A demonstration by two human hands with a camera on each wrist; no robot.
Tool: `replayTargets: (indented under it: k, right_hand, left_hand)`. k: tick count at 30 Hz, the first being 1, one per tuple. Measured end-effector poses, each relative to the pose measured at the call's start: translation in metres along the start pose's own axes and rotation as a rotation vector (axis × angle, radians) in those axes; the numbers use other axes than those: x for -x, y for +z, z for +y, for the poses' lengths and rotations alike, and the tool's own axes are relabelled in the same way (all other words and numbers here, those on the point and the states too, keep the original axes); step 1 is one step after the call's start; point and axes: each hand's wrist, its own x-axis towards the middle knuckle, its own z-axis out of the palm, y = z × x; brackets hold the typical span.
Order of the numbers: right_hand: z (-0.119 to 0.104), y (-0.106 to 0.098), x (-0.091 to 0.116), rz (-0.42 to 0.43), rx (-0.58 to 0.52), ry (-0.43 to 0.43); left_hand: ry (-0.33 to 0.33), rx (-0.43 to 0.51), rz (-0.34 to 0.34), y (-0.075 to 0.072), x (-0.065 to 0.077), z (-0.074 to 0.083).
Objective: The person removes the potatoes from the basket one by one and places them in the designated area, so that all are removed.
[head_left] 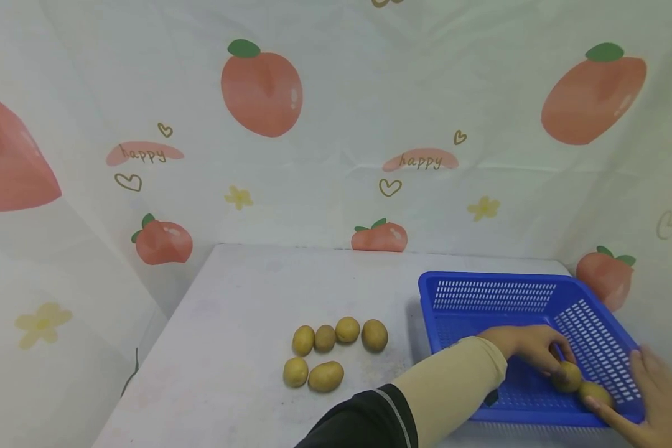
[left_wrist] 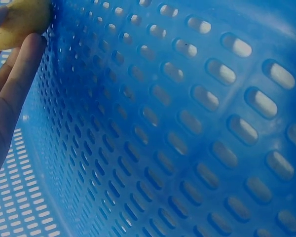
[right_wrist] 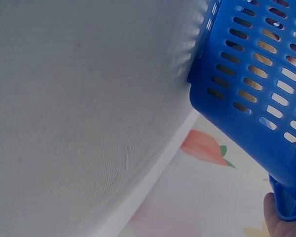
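Observation:
A blue plastic basket (head_left: 495, 276) with slotted walls stands at the right of the table. My left hand (head_left: 534, 348) reaches down inside it and holds a yellow-brown potato (head_left: 567, 377) near the right end. In the left wrist view, fingers (left_wrist: 20, 74) lie against that potato (left_wrist: 24, 22) beside the slotted wall. A second potato (head_left: 595, 393) lies in the basket's near right corner. My right hand (head_left: 658, 398) grips the basket at this corner, its thumb reaching over the rim by the second potato. The right wrist view shows only part of this hand (right_wrist: 283, 224) at the rim.
Several potatoes lie in two loose rows on the white table (head_left: 246, 292), left of the basket; one is a larger oblong potato (head_left: 326, 377). A fruit-printed white cloth (head_left: 325, 174) hangs behind the table and at its sides.

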Motion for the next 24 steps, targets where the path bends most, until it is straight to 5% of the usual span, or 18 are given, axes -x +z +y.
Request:
replayTargets:
  k: [24]
  right_hand:
    - [-0.0043, -0.0056, 0.0002, -0.019, 0.023, 0.016]
  left_hand:
    - [-0.009, 0.071, 0.061, 0.0014, 0.0003, 0.0042]
